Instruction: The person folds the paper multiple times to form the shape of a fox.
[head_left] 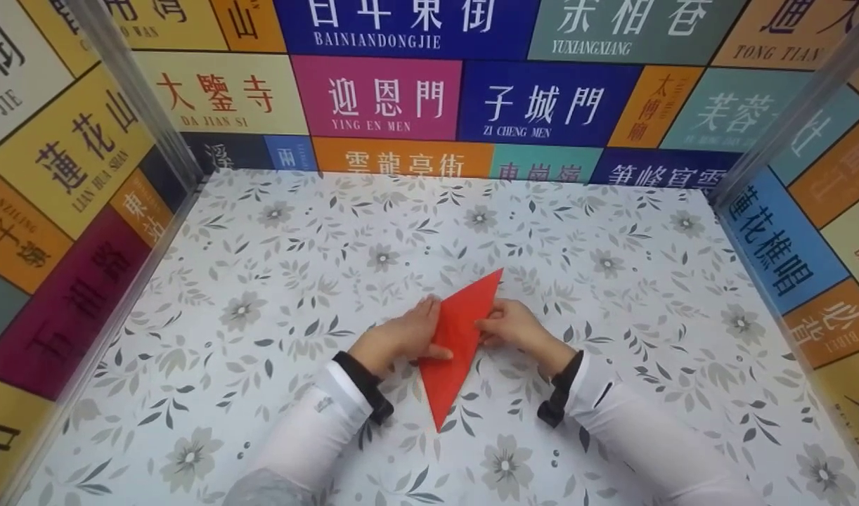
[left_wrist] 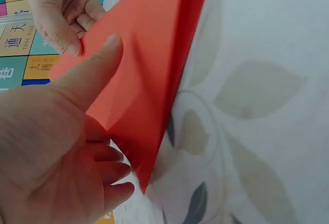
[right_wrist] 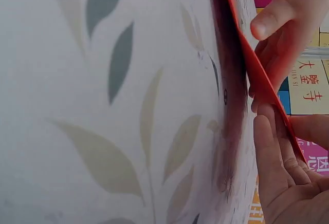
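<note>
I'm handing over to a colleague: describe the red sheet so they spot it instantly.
Find the white, grey-flowered table. Near its middle, the left hand and right hand hold the red sheet, pointed at both ends. Its plain red sets it apart from the white sleeves nearby.

The paper [head_left: 464, 334] is over the middle of the table [head_left: 317, 260]. The left hand [head_left: 417, 330] is at the paper's left edge, with its thumb [head_left: 441, 351] on top. The right hand [head_left: 517, 329] is at the right edge. The paper's far tip points to the back wall [head_left: 380, 98]. The left wall [head_left: 64, 225] and right wall [head_left: 809, 232] stand at the table's two sides
</note>
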Motion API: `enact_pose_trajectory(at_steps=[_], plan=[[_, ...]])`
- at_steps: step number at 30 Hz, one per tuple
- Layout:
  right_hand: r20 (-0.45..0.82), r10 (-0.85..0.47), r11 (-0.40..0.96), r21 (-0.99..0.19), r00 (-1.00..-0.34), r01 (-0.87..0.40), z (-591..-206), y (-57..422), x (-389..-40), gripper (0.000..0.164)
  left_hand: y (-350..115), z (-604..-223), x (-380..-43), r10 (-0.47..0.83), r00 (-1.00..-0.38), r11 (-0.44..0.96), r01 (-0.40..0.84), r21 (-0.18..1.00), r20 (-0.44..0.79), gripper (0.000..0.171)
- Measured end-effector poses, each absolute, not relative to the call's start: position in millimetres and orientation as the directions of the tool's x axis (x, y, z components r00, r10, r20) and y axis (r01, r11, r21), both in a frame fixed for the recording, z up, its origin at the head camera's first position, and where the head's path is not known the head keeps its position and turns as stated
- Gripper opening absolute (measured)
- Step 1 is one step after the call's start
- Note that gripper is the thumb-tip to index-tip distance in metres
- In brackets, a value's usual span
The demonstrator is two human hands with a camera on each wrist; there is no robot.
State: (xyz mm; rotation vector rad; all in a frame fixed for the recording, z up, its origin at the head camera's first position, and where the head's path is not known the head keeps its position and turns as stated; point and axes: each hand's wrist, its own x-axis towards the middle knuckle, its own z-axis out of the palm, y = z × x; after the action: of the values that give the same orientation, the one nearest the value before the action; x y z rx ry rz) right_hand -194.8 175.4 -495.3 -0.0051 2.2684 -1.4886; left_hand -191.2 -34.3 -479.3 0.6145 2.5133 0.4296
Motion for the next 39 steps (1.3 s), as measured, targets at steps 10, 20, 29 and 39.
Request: enact_pose_trajectory(at_steps=[10,20,29,39], plan=[[-0.3,-0.256,0.449,-0.879,-0.919,0.162,-471,184,-205,0.028,-36,-456,-220,0.366,-0.926,0.58,0.149,0.801,-0.093,0.084],[-0.164,-0.368,0.507,-0.86,-0.915,-0.05,-453,187,-204,0.02,-24,-448,-231,0.375,-0.921,0.345,0.029,0.938,-0.109,0.065],[-0.137,-0.395,0.505,-0.859,-0.908,-0.09,-451,187,-203,0.013,-15,-453,-223,0.333,-0.934,0.305,-0.025,0.952,-0.131,0.053],[-0.146,-0.374,0.539,-0.838,-0.916,-0.086,-449,189,-203,0.017,-12,-453,-220,0.262,-0.957,0.239,-0.06,0.969,-0.123,0.036]])
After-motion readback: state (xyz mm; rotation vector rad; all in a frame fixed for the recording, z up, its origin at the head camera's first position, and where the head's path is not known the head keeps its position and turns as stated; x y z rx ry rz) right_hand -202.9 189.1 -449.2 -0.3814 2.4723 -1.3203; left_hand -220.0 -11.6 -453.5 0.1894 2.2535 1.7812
